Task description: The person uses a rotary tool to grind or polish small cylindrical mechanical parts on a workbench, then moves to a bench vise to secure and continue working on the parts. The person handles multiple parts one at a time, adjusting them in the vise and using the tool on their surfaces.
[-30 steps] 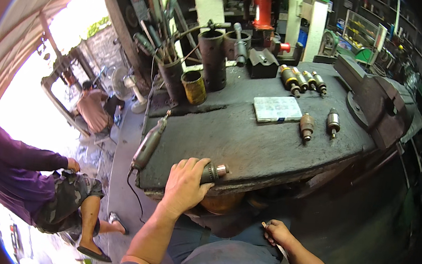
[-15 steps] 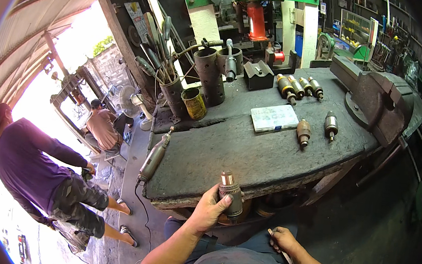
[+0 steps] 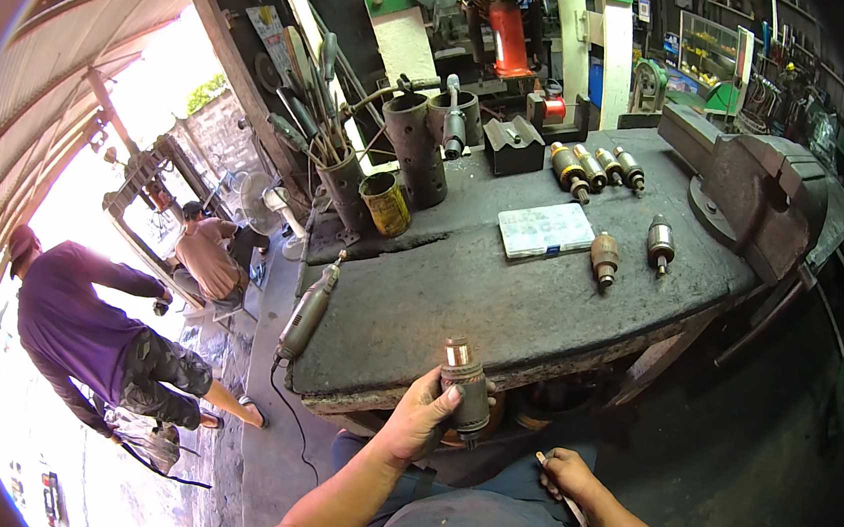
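My left hand (image 3: 414,413) grips a dark cylindrical armature (image 3: 461,392) with a copper band at its upper end, held upright at the front edge of the workbench (image 3: 389,301). My right hand (image 3: 569,477) rests low by my thigh, closed on a thin tan stick-like tool (image 3: 542,459). At the bench's left end lies a grey rotary tool (image 3: 307,314) with a cord. A clear compartment box (image 3: 545,229) lies on the bench beside a rusty armature (image 3: 604,259) and a silver one (image 3: 661,244). Several more armatures (image 3: 596,168) stand in a row behind them.
A large vise (image 3: 749,202) occupies the bench's right end. Metal tubes of tools (image 3: 408,142), a yellow can (image 3: 385,203) and a black block (image 3: 512,151) stand at the back. On the left, a person in purple (image 3: 85,324) stands; another (image 3: 207,255) sits near a fan.
My left hand has turned the armature from lying sideways to upright and shifted it rightward. The person in purple has moved a little farther off.
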Motion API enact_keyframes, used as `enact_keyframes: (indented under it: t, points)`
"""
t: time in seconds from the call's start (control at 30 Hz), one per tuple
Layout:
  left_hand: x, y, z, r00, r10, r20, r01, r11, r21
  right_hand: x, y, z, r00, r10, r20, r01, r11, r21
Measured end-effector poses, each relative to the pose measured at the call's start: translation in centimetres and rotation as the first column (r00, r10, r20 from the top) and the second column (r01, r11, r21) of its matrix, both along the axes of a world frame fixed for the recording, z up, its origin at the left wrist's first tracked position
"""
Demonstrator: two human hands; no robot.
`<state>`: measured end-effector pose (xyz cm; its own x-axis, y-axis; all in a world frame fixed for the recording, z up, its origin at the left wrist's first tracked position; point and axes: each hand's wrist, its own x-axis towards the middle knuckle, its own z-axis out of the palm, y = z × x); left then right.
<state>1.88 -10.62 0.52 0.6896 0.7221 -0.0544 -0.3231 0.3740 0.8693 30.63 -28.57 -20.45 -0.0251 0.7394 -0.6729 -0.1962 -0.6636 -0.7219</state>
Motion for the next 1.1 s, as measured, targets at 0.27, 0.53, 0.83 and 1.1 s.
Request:
enact_keyframes:
  t: [0.27, 0.53, 0.83, 1.1]
  points:
    - [0.1, -0.2, -0.3, 0.996, -0.031, 0.079, 0.041, 0.989, -0.14, 0.0, 0.0, -0.1, 1.0, 0.001, 0.01, -0.001, 0.999, -0.042]
    - [-0.1, 0.6, -0.1, 0.996, -0.039, 0.079, 0.05, 0.989, -0.138, -0.1, 0.2, 0.3, 1.0, -0.001, -0.006, 0.001, 0.999, -0.046]
    - [-0.3, 6.8, 5.4, 0.553, 0.682, -0.479, 0.387, 0.298, 0.872, -0.2, 0.2, 0.3, 1.0, 0.004, 0.01, -0.003, 0.998, -0.058]
    - [-0.3, 11.3, 6.1, 0.475, 0.633, -0.612, 0.623, 0.249, 0.741, -1.7, -0.1, 1.8, 0.969, 0.08, 0.235, -0.071, 0.996, -0.045]
